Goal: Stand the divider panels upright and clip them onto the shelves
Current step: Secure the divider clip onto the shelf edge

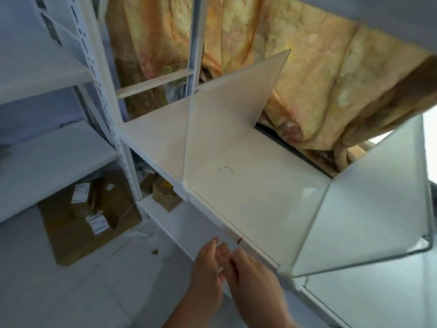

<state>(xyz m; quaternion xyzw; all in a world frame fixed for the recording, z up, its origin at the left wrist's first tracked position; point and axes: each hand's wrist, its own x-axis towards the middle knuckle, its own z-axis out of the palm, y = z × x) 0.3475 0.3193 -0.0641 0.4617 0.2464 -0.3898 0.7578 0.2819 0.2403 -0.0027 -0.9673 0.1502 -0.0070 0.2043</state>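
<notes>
Two frosted white divider panels stand upright on the white shelf (248,185). The left panel (224,110) sits in a white clip (185,185) at the shelf's front edge. The right panel (366,209) meets another clip (285,271) at the front edge. Both my hands hover just below the front edge, between the two panels. My left hand (208,268) has its fingers fairly straight, pointing up. My right hand (253,280) lies against it, back toward me, fingers reaching onto the left fingers. A small white sliver shows between them; which hand holds it is unclear.
A second white shelving unit (47,150) stands to the left, behind a perforated upright post (113,114). Flattened cardboard with labels (89,221) and a small box (165,192) lie on the floor. Yellow patterned cloth (307,67) hangs behind. An upper shelf (378,15) is overhead.
</notes>
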